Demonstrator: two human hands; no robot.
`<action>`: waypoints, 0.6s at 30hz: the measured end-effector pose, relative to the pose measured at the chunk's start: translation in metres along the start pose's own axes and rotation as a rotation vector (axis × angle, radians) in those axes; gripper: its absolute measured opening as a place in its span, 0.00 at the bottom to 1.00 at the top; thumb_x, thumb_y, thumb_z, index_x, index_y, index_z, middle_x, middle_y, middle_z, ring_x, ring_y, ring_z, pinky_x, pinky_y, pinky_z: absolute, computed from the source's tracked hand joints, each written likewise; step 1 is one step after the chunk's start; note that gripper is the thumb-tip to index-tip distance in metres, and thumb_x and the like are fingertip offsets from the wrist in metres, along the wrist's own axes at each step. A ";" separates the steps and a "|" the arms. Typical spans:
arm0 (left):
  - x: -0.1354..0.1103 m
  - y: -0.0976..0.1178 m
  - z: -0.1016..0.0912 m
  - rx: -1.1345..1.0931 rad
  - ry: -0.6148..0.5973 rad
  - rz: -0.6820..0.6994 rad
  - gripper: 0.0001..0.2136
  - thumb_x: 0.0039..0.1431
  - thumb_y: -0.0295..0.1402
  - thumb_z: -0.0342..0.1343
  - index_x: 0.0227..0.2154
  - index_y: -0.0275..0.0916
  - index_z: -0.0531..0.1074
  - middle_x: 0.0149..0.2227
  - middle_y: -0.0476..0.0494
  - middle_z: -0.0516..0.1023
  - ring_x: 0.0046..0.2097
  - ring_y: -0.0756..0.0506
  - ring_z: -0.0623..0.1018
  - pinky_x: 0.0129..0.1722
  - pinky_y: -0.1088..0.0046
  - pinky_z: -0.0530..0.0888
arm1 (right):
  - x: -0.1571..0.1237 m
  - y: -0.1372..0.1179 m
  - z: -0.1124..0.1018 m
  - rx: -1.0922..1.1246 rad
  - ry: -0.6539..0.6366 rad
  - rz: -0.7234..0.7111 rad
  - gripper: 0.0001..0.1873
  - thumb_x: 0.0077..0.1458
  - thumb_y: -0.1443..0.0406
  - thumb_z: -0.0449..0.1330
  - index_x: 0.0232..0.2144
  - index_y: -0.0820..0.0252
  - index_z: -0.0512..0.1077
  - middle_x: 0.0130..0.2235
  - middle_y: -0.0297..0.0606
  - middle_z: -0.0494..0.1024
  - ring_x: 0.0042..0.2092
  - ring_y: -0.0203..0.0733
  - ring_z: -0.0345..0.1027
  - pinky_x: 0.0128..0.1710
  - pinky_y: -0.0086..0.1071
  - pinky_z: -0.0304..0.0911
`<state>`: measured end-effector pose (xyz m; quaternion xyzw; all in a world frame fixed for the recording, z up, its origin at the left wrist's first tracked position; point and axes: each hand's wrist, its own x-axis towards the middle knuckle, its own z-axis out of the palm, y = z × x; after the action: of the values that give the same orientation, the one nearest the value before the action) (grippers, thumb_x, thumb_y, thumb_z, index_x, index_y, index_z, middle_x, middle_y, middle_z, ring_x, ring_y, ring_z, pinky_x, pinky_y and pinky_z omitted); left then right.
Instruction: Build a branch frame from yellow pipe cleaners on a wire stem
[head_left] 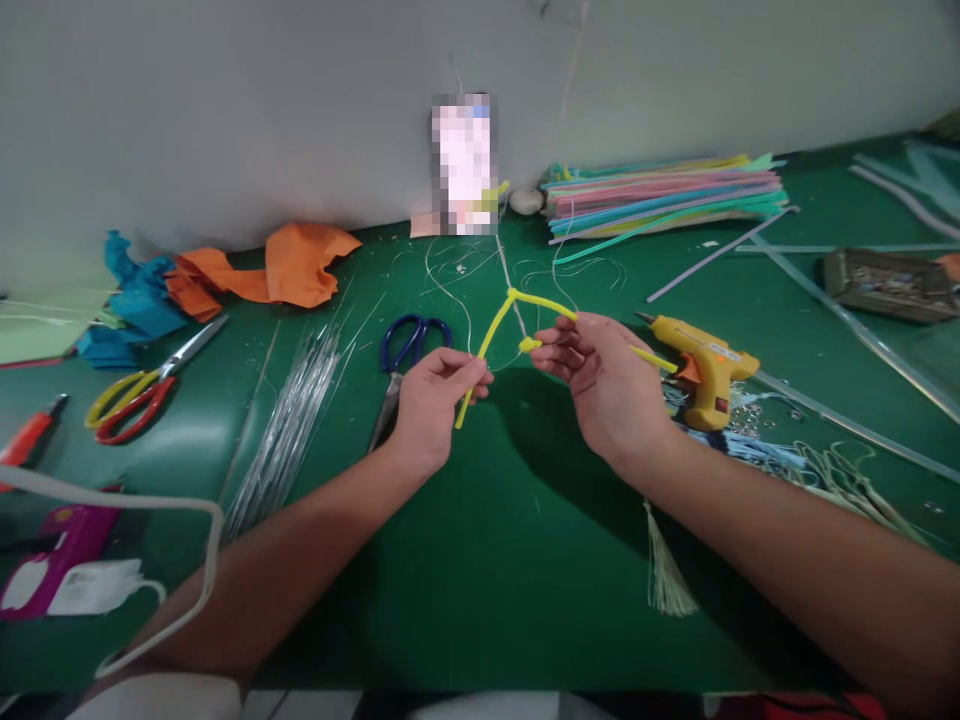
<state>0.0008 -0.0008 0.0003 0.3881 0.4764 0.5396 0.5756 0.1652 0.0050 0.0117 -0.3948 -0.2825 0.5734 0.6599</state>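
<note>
A yellow pipe cleaner (493, 328) is bent into an upside-down V over the green table. Its peak meets a thin pale stem (504, 262) that slants down to a small yellow knot (530, 344). My left hand (442, 395) pinches the left leg near its lower end, whose tip sticks out below the fingers. My right hand (611, 375) is closed around the right leg, and the far end of that leg shows beyond the hand. The knot is at my right fingertips; whether they grip it I cannot tell. Blue-handled scissors (405, 345) lie beside my left hand.
A yellow glue gun (705, 365) lies right of my right hand, near tassels (670, 575). Bundled pipe cleaners (667, 200) and a blurred-out phone-like object (463, 160) stand at the back. Wires (292, 420), red-and-yellow scissors (154, 390) and a white cable (210, 550) are leftward.
</note>
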 end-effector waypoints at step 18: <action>0.001 -0.002 -0.001 0.028 0.018 0.004 0.08 0.48 0.33 0.67 0.26 0.38 0.74 0.24 0.51 0.77 0.26 0.54 0.75 0.29 0.76 0.71 | 0.001 -0.001 0.001 0.052 0.065 0.168 0.06 0.56 0.67 0.56 0.28 0.59 0.72 0.30 0.36 0.82 0.31 0.36 0.77 0.39 0.33 0.73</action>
<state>0.0007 -0.0002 -0.0019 0.3921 0.4882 0.5376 0.5647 0.1646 0.0059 0.0132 -0.4184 -0.2119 0.6209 0.6281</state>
